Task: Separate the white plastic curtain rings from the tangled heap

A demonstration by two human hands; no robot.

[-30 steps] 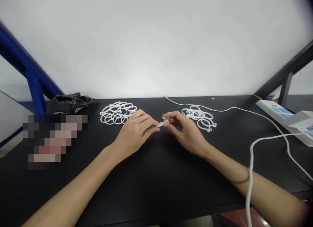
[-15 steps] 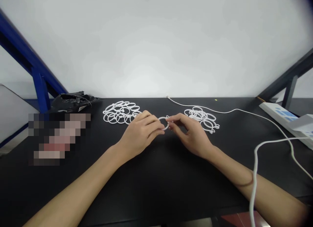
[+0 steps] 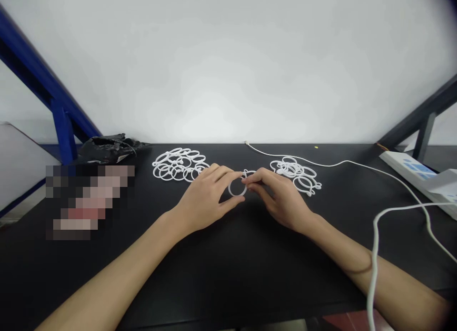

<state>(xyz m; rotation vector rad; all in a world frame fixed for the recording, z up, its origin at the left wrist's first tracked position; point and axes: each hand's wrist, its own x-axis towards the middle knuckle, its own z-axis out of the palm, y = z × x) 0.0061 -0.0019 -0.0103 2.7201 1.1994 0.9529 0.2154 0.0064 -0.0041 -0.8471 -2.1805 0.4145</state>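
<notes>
My left hand (image 3: 207, 198) and my right hand (image 3: 280, 198) meet over the middle of the black table (image 3: 221, 269). Between their fingertips they pinch one white plastic ring (image 3: 237, 187), held upright so its round opening faces me. A flat pile of several white rings (image 3: 178, 163) lies just beyond my left hand. A second pile of white rings (image 3: 296, 175) lies just beyond my right hand.
A crumpled black bag (image 3: 107, 148) sits at the back left beside a blue metal brace (image 3: 53, 102). A thin white cable (image 3: 339, 163) runs along the back edge to a white power strip (image 3: 421, 176) at the right. A thicker white cable (image 3: 374, 255) crosses my right forearm.
The ring was edge-on between my fingertips; it has turned to show its full circle. Both hands stay together at the table's middle, and the view has shifted slightly.
</notes>
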